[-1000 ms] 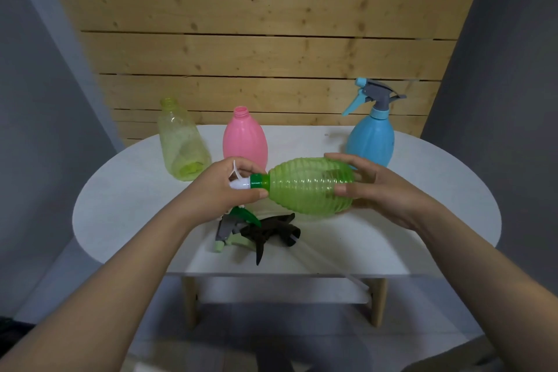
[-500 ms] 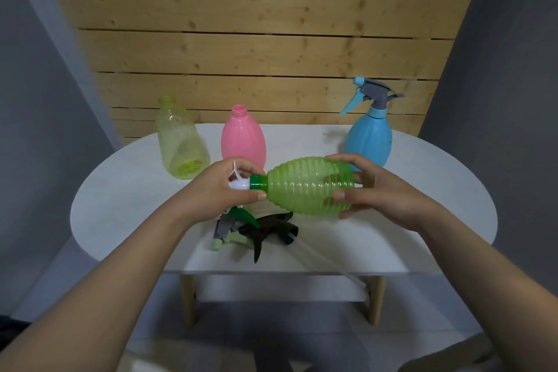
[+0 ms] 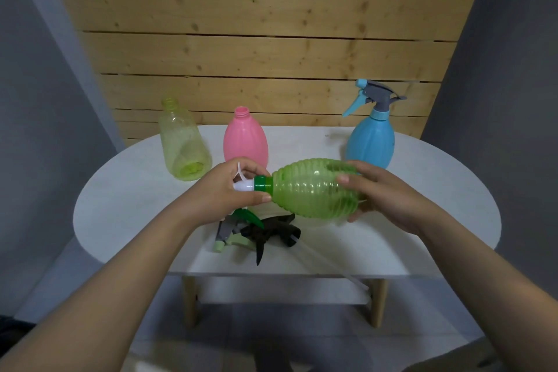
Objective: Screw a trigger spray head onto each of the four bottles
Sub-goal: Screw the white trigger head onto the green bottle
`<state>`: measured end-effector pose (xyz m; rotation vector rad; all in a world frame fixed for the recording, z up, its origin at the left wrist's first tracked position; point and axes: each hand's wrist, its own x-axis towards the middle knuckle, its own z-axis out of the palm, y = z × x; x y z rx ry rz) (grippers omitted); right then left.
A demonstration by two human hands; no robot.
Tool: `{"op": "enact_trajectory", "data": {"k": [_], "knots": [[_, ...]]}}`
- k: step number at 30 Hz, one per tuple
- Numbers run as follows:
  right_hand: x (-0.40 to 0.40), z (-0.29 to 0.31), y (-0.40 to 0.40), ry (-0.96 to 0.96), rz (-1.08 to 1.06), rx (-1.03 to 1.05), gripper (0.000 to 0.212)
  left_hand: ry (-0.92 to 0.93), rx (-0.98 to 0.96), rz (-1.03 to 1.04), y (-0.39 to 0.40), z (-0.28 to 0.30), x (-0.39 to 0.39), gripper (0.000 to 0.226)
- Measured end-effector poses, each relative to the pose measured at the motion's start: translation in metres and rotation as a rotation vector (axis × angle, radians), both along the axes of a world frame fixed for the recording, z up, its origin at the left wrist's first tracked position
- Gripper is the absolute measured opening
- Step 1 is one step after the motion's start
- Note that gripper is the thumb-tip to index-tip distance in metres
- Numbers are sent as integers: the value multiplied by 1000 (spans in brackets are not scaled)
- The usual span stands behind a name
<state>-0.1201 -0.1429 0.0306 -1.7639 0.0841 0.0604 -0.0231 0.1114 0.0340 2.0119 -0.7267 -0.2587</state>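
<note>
A ribbed green bottle (image 3: 311,189) lies sideways above the table, neck to the left. My right hand (image 3: 374,193) grips its base. My left hand (image 3: 225,190) is wrapped around a white-and-green spray head (image 3: 255,183) whose green collar sits on the bottle's neck; most of the head is hidden in my palm, and its green trigger (image 3: 249,216) shows below my hand. A blue bottle (image 3: 370,142) with a grey-and-blue spray head stands at the back right. A pink bottle (image 3: 245,137) and a yellow bottle (image 3: 182,142) stand open-necked at the back.
A black spray head (image 3: 268,234) and a grey-and-pale-green spray head (image 3: 225,234) lie on the white oval table (image 3: 422,220) near its front edge, with thin clear dip tubes reaching right. A wooden slat wall rises behind the table.
My right hand has shifted its hold on the green bottle's base, with the fingers further over it. The left hand stays on the spray head.
</note>
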Motion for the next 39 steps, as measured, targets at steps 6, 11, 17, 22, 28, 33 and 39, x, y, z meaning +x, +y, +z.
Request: {"op": "enact_trajectory", "data": {"k": [6, 11, 17, 22, 28, 33, 39], "knots": [[-1, -3, 1, 142, 49, -9, 71, -39, -11, -19, -1, -1, -4, 31], [-2, -2, -4, -1, 31, 154, 61, -1, -49, 29, 1, 0, 2, 31], [-2, 1, -3, 35, 44, -66, 47, 13, 11, 1, 5, -2, 1, 34], [-2, -3, -6, 7, 73, -19, 66, 36, -49, 16, 4, 0, 0, 32], [-1, -2, -3, -58, 4, 37, 47, 28, 29, 14, 4, 1, 0, 31], [1, -9, 7, 150, -96, -54, 76, -65, 40, -28, 1, 2, -4, 34], [0, -3, 3, 58, 29, 262, 60, 32, -20, 42, 1, 1, 2, 31]]}}
